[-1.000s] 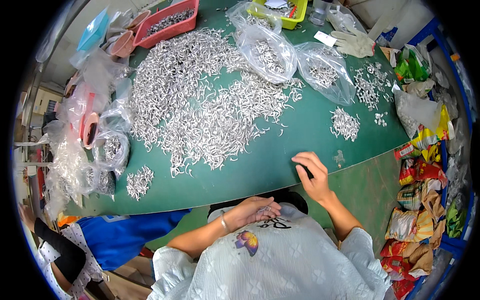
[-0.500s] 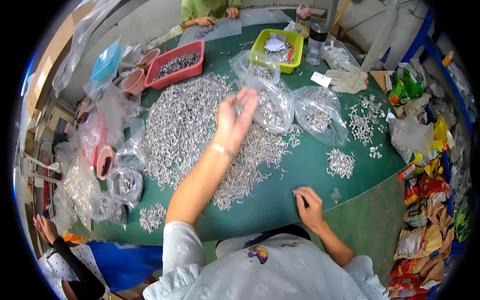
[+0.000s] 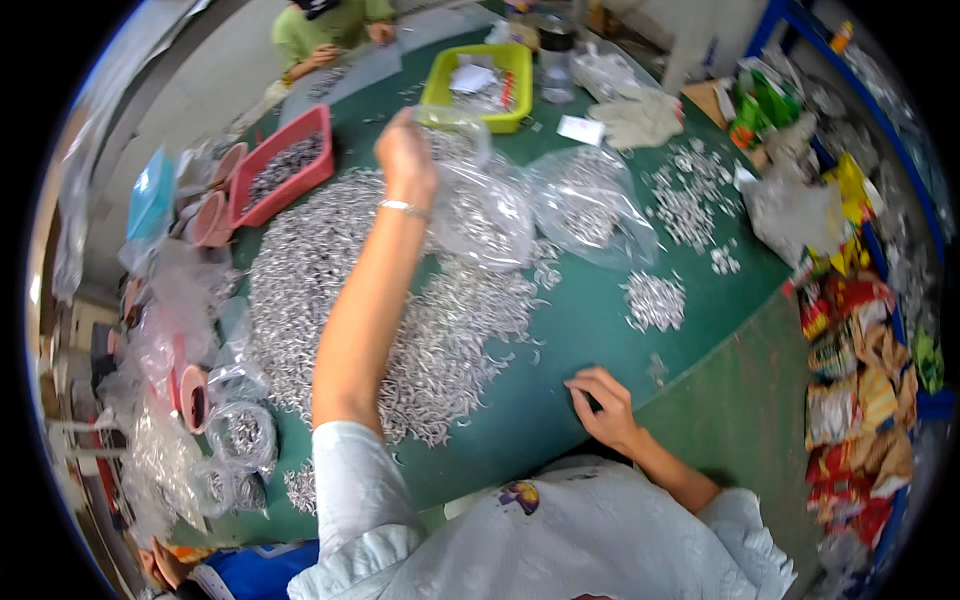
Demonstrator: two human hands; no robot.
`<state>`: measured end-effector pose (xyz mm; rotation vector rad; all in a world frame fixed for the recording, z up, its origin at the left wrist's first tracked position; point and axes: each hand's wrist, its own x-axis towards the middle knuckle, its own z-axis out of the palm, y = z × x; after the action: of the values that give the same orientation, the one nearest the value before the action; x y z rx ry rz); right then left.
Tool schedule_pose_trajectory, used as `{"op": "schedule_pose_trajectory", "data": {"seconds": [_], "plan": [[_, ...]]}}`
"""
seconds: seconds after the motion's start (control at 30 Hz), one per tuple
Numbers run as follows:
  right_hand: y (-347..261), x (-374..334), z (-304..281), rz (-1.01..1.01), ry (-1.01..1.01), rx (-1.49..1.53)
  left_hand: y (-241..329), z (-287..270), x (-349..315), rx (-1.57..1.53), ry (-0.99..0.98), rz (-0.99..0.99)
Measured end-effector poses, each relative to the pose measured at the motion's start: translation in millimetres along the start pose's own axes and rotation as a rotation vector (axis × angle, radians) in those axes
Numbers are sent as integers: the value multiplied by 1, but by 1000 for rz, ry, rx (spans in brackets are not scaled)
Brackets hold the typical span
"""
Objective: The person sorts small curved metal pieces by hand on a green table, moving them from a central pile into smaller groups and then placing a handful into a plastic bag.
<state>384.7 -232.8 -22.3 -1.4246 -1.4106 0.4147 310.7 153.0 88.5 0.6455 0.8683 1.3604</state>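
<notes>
My left hand [image 3: 405, 155] reaches far over the table, its fingers closed at the left edge of a clear plastic bag's mouth. That plastic bag [image 3: 487, 212] lies partly filled with small silvery metal pieces. Left of and below the bag spreads a big heap of small curved metal pieces [image 3: 320, 270], partly hidden under my left forearm. My right hand [image 3: 606, 405] rests near the table's front edge, loosely curled, with a gap between thumb and fingers and nothing visible in it. A small pile of metal pieces [image 3: 655, 302] lies beyond it.
A second clear bag [image 3: 590, 215] holds more pieces. Behind stand a pink tray [image 3: 322, 170] and a yellow-green tray [image 3: 440, 85]. A jar [image 3: 556, 60] and a glove [image 3: 640, 120] lie at the back right. Another person [image 3: 330, 45] works across the table. Colourful packages [image 3: 850, 400] crowd the right.
The view has shifted, moving the table leftward in it. My left hand has gone from open above the bag to closed at its mouth's left edge. My right hand keeps its place.
</notes>
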Motion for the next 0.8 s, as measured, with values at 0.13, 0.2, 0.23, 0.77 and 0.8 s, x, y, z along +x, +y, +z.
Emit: {"op": "schedule_pose_trajectory", "data": {"seconds": [0.13, 0.2, 0.23, 0.77, 0.8], "plan": [[-2, 14, -31, -128, 176, -192, 25, -22, -110, -50, -371, -116], [12, 21, -59, 2, 267, -349, 25, -44, -166, 111, -560, -188], [28, 26, -72, 69, 313, -403, 21, -54, -190, 240, -720, -216], [86, 63, -111, 223, 41, -17, -198, -22, -240, 1060, -878, 625], [92, 68, -117, 215, 4, -114, -196, -17, -241, 1056, -905, 597]]}}
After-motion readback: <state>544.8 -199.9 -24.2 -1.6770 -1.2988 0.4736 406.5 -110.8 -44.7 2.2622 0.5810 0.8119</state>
